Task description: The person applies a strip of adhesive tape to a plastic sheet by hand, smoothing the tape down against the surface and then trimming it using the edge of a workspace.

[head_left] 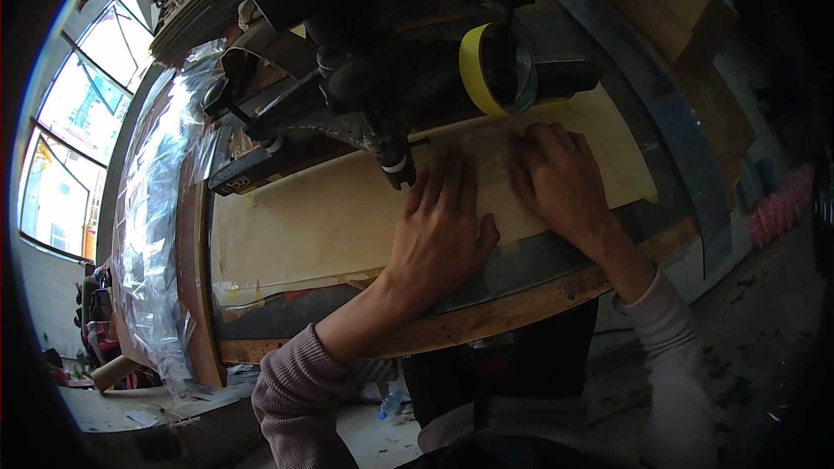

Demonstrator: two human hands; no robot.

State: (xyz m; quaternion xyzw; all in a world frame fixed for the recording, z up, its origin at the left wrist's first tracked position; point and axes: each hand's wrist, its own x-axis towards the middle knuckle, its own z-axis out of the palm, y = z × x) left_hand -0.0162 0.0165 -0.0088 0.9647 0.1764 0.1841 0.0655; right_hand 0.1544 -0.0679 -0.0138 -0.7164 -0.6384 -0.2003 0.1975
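A long cream sheet [304,230] lies on the dark worktable under a black machine head [352,78]. My left hand [439,230] rests on it, fingers stretched toward the machine's forked metal tip [398,175] and thumb spread aside. My right hand [560,178] is bent over the sheet further right, its fingers curled down and slightly blurred. Whatever may be under those fingertips is hidden. A smeared pale patch shows between the hands. Behind them a dark bar [565,78] crosses the sheet's far side, and a yellow tape roll [475,69] stands against it.
The table has a wooden front edge [486,317]. Crinkled clear plastic [152,234] covers its left side. A cardboard box [665,4] is at the far right, with pink wrapping [782,208] below. On the floor lies a plastic bottle [391,404]. Windows [82,113] stand at left.
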